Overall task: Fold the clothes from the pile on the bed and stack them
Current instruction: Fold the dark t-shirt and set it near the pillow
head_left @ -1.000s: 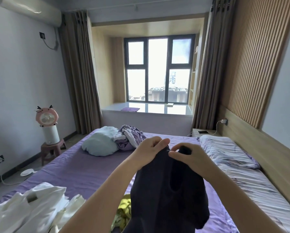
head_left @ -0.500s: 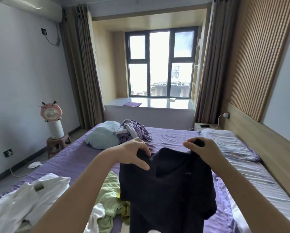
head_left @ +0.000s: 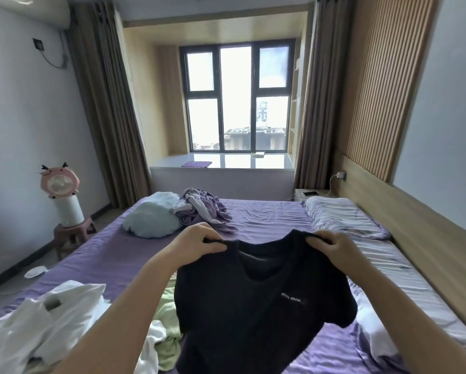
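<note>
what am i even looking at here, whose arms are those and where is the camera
The camera is worn on a person's head, looking forward and down, so the arms are the wearer's own. The left hand and right hand each pinch a shoulder of a black t-shirt, holding it up spread open over a purple bed. Unfolded white clothes and a green garment lie below on the left. Farther off are a pale blue cushion and crumpled lilac clothes.

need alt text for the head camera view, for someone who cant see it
Two bare hands, left hand and right hand, hold a black short-sleeved knit top up by its shoulders over a purple-sheeted bed. Crumpled white and pale green clothes lie below it.
</note>
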A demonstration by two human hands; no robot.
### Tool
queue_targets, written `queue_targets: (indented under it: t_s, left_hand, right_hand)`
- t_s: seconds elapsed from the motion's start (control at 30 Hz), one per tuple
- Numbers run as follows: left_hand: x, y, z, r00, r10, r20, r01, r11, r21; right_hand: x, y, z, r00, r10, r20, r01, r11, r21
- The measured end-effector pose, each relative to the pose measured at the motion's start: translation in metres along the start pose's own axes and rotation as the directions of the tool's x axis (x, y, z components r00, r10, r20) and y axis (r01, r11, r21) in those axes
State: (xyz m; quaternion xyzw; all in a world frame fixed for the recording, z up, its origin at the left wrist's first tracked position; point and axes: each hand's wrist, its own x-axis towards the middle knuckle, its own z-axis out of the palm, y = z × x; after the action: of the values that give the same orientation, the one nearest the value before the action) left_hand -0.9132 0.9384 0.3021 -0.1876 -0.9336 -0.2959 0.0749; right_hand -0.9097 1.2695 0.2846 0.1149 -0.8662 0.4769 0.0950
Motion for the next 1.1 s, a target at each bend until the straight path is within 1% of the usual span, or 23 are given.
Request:
queue_targets:
  t_s: [0.1,0.17,0.23,0.33,0.43,0.57,0.7,0.73,0.8,0.87,0.9,1.0,1.1]
  left_hand:
    - [-0.013,-0.001,-0.003,0.992,-0.035,-0.122,0.008,0.978,-0.211]
    - [-0.022,-0.002,-0.005,0.984,-0.077,-0.162,0.028,0.958,-0.284]
    - [-0.033,-0.003,-0.005,0.981,-0.105,-0.162,0.057,0.960,-0.275]
    - [-0.053,-0.005,0.002,0.978,-0.095,-0.183,0.058,0.979,-0.198]
    - [-0.076,-0.005,0.010,0.975,-0.098,-0.201,0.063,0.983,-0.173]
    - [-0.110,-0.004,0.021,0.975,-0.016,-0.223,-0.014,0.991,-0.130]
    - [-0.145,-0.002,0.031,0.978,0.065,-0.197,-0.079,0.995,-0.062]
    - [-0.152,-0.001,0.033,0.980,0.055,-0.189,-0.066,0.996,-0.053]
    - [-0.161,0.002,0.037,0.983,-0.031,-0.179,0.024,0.999,-0.043]
    - [-0.163,0.004,0.044,0.972,-0.123,-0.199,0.129,0.992,0.017]
    - [-0.163,0.004,0.048,0.967,-0.138,-0.213,0.154,0.986,0.058]
    - [-0.159,-0.001,0.061,0.971,-0.140,-0.194,0.161,0.982,0.096]
    - [-0.144,-0.018,0.084,0.981,-0.174,-0.089,0.174,0.985,-0.004]
  right_hand:
    - [-0.014,-0.006,0.002,0.997,-0.018,-0.075,0.014,0.998,-0.065]
    - [-0.026,-0.010,0.005,0.989,-0.025,-0.144,0.006,0.991,-0.133]
    - [-0.041,-0.014,0.007,0.975,-0.022,-0.223,-0.025,0.978,-0.208]
    - [-0.067,-0.023,0.012,0.941,0.009,-0.338,-0.108,0.955,-0.276]
    - [-0.096,-0.033,0.018,0.918,0.028,-0.396,-0.175,0.924,-0.340]
    - [-0.139,-0.035,0.025,0.910,0.035,-0.413,-0.207,0.901,-0.381]
    - [-0.183,-0.024,0.037,0.896,0.046,-0.441,-0.241,0.886,-0.397]
    - [-0.191,-0.021,0.038,0.898,0.051,-0.438,-0.247,0.881,-0.404]
    - [-0.203,-0.015,0.041,0.907,0.063,-0.416,-0.247,0.880,-0.406]
    - [-0.208,-0.009,0.042,0.916,0.073,-0.394,-0.241,0.885,-0.399]
    - [-0.208,-0.005,0.043,0.920,0.071,-0.385,-0.234,0.887,-0.397]
    - [-0.200,0.012,0.047,0.934,0.091,-0.345,-0.237,0.882,-0.408]
    - [-0.182,0.040,0.054,0.944,0.146,-0.295,-0.260,0.882,-0.394]
